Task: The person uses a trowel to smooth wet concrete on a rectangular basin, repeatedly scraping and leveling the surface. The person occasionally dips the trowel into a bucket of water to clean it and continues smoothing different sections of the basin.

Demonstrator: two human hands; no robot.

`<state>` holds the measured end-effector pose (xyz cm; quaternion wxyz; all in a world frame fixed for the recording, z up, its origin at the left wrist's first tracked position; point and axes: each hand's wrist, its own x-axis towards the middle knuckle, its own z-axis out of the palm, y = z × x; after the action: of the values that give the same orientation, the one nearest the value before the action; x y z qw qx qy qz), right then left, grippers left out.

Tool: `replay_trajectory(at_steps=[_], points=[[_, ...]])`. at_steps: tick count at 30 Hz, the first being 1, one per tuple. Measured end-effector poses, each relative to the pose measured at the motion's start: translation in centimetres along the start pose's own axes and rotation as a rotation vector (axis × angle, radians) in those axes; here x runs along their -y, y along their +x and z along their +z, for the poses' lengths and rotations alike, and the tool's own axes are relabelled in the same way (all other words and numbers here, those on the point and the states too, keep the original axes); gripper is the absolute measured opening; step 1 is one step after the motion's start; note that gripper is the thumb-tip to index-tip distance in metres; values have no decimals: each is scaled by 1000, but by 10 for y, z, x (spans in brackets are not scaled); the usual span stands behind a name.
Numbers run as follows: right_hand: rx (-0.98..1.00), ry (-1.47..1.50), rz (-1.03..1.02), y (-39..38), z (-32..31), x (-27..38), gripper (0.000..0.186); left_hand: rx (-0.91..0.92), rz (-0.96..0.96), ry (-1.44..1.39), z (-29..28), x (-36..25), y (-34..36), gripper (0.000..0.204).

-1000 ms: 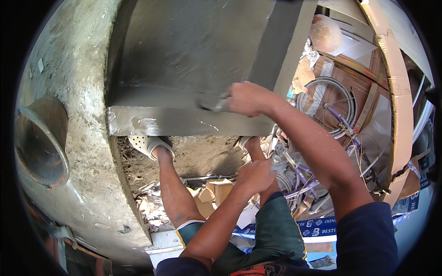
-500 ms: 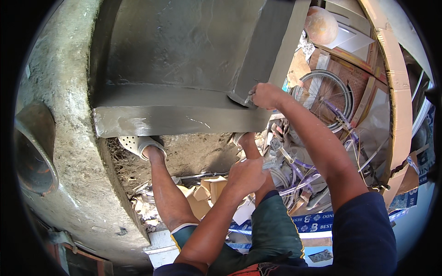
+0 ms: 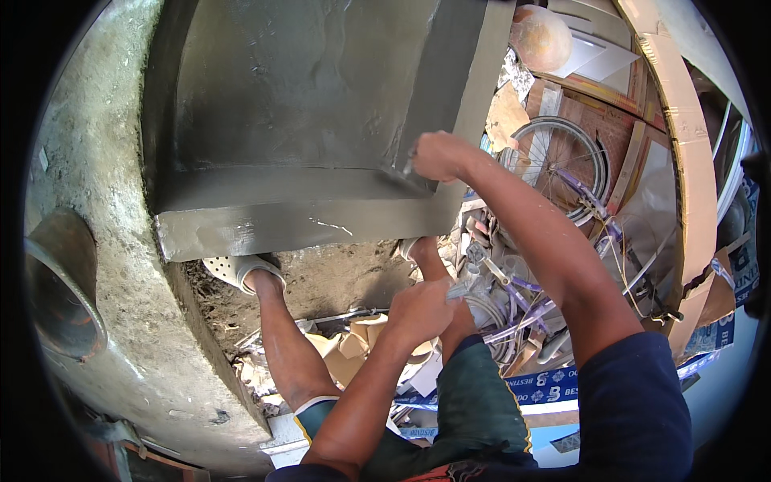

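A dark grey, wet cement-coated basin [image 3: 281,104] with raised edges fills the upper middle. My right hand [image 3: 440,156] is closed round a small trowel [image 3: 408,165] at the basin's near right inner corner. The trowel is blurred and mostly hidden by the fist. Below the smooth front rim [image 3: 305,223], my left hand [image 3: 422,311] is closed in front of my knee, away from the basin. Something pale grey shows beside its fingers; I cannot make out whether the hand holds it.
A rough concrete ledge [image 3: 96,153] runs along the left, with a round dark pipe-like vessel [image 3: 64,289] on it. At right lie a bicycle wheel [image 3: 554,165], purple frame parts, a pale ball [image 3: 540,38] and cardboard [image 3: 683,153]. Scraps surround my clog-shod feet [image 3: 237,271].
My right hand and the trowel have moved left and slightly up along the corner. My left hand stays closed near my knee. The whole view has shifted a little.
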<state>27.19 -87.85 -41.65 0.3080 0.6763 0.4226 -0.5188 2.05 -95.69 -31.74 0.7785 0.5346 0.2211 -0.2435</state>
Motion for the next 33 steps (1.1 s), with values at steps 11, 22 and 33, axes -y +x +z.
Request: replay_trajectory(at_steps=[11, 22, 33], points=[[223, 83, -127, 6, -6, 29, 22, 22, -16, -5, 8, 6, 4, 38], [156, -29, 101, 15, -10, 4, 25, -13, -13, -33, 3, 2, 4, 34], [190, 334, 353, 22, 2, 11, 23, -10, -22, -31, -5, -2, 0, 35]])
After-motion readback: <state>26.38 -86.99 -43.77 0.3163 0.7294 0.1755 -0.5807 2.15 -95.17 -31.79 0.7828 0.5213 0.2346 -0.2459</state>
